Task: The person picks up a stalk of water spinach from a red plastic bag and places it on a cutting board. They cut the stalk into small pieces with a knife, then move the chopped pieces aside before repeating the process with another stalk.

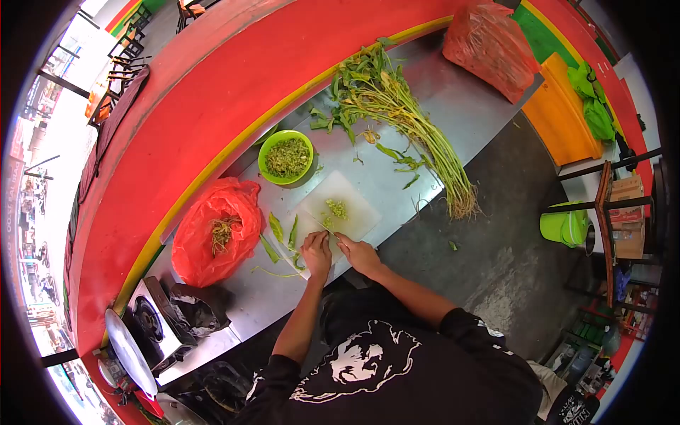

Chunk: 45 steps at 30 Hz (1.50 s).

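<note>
My left hand (pixel 316 254) is closed at the near left edge of a white cutting board (pixel 361 207), its fingers pressed on green stems. My right hand (pixel 360 256) is closed beside it, around what looks like a knife (pixel 326 228), whose thin blade points up and left. Just beyond my hands, small chopped green pieces (pixel 336 209) lie on the board. Loose leaves (pixel 276 227) and thin stems lie left of my left hand. A green bowl (pixel 263 170) further back holds chopped greens (pixel 287 157).
A large bunch of leafy stems (pixel 425 131) lies at the back right, roots over the edge. An open red bag (pixel 185 248) holding roots stands left, near a stove (pixel 152 319). Another red bag (pixel 489 46) sits at the far right end. A red wall (pixel 212 106) borders the metal counter.
</note>
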Tool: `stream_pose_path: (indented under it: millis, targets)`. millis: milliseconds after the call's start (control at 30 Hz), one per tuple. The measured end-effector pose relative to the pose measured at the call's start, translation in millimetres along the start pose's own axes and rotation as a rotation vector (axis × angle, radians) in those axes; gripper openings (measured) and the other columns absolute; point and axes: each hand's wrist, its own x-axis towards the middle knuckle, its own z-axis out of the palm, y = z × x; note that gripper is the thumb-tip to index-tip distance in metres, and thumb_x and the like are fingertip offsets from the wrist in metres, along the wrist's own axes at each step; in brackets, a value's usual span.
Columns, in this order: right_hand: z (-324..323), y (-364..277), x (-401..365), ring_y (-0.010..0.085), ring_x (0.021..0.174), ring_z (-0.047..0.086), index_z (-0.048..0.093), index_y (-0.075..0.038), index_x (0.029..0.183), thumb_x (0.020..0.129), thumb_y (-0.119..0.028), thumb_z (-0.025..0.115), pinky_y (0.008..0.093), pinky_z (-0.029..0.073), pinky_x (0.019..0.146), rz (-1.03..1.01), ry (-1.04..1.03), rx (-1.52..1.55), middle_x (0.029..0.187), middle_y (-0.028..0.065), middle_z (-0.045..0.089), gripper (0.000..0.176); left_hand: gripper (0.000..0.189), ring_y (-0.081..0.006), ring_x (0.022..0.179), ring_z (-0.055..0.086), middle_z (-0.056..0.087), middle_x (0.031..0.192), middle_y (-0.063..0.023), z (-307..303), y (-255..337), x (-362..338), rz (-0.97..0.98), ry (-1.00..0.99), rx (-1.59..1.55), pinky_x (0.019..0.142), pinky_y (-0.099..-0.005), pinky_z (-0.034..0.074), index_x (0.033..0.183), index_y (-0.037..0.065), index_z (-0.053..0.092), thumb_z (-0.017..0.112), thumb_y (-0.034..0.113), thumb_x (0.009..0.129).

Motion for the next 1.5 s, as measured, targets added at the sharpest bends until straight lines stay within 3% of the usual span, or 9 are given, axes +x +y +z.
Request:
stream_pose_path:
  millis: [133,233,367,533,733,1067,1133,1500]
  targets:
    - [-4,-2,-2,0.0463,0.070,0.066,0.058,-0.019,0.133,0.105,-0.035,0.051,0.0578,0.052,0.063,0.010,-0.007,0.062,0.074,0.0241,0.067,0.034,0.012,-0.0312,0.086,0.070,0.072,0.093,-0.0119,2,-3,5,0.025,0.030,-0.046,0.074,-0.0426,0.053,0.096,0.005,0.074,0.071,0.002,0.085]
    - [-9,2,-6,0.0462,0.065,0.065,0.056,-0.016,0.135,0.104,-0.035,0.052,0.0578,0.051,0.060,0.023,-0.052,0.016,0.070,0.0239,0.066,0.036,0.012,-0.0314,0.086,0.070,0.072,0.093,-0.0118,2,0,3,-0.019,0.024,-0.065,0.075,-0.0418,0.053,0.097,0.005,0.074,0.071,0.002,0.086]
    - [0,-1,-3,0.0443,0.066,0.066,0.057,-0.021,0.138,0.104,-0.033,0.054,0.0534,0.052,0.059,-0.004,0.015,-0.046,0.070,0.0231,0.065,0.036,0.012,-0.0326,0.081,0.070,0.071,0.094,-0.0128,-8,13,0,0.065,0.033,0.043,0.072,-0.0424,0.053,0.097,0.005,0.075,0.071,0.003,0.086]
    - [4,3,-6,0.0451,0.068,0.066,0.057,-0.020,0.137,0.105,-0.034,0.053,0.0552,0.052,0.061,0.026,0.014,0.027,0.073,0.0237,0.066,0.036,0.009,-0.0332,0.079,0.070,0.072,0.090,-0.0141,5,0,1,0.032,0.053,-0.034,0.072,-0.0430,0.054,0.094,0.005,0.074,0.072,0.006,0.085]
    - [3,4,-3,0.0451,0.064,0.065,0.056,-0.019,0.136,0.104,-0.032,0.053,0.0557,0.051,0.057,-0.023,0.025,-0.028,0.069,0.0227,0.065,0.034,0.013,-0.0288,0.092,0.067,0.070,0.102,-0.0091,-2,4,-6,0.048,-0.011,0.011,0.075,-0.0425,0.047,0.101,0.007,0.075,0.071,0.007,0.088]
    - [-1,0,-5,0.0433,0.063,0.065,0.055,-0.021,0.138,0.104,-0.034,0.053,0.0537,0.051,0.058,0.002,-0.009,-0.073,0.069,0.0202,0.065,0.037,0.011,-0.0303,0.086,0.068,0.071,0.093,-0.0096,-3,11,-4,0.027,0.024,0.035,0.074,-0.0428,0.049,0.095,0.006,0.074,0.073,0.004,0.085]
    - [6,5,2,0.0418,0.061,0.066,0.055,-0.017,0.136,0.104,-0.033,0.053,0.0531,0.052,0.054,-0.072,0.064,-0.029,0.066,0.0199,0.065,0.036,0.010,-0.0304,0.084,0.069,0.071,0.092,-0.0097,1,10,-4,0.065,0.056,0.034,0.073,-0.0426,0.050,0.094,0.006,0.074,0.073,0.004,0.084]
    - [3,1,0,0.0443,0.061,0.065,0.056,-0.016,0.136,0.104,-0.033,0.053,0.0552,0.051,0.054,-0.043,0.032,-0.032,0.066,0.0227,0.065,0.035,0.015,-0.0283,0.090,0.067,0.070,0.098,-0.0076,-2,12,-12,0.001,0.008,0.028,0.078,-0.0422,0.045,0.103,0.007,0.075,0.071,0.009,0.089]
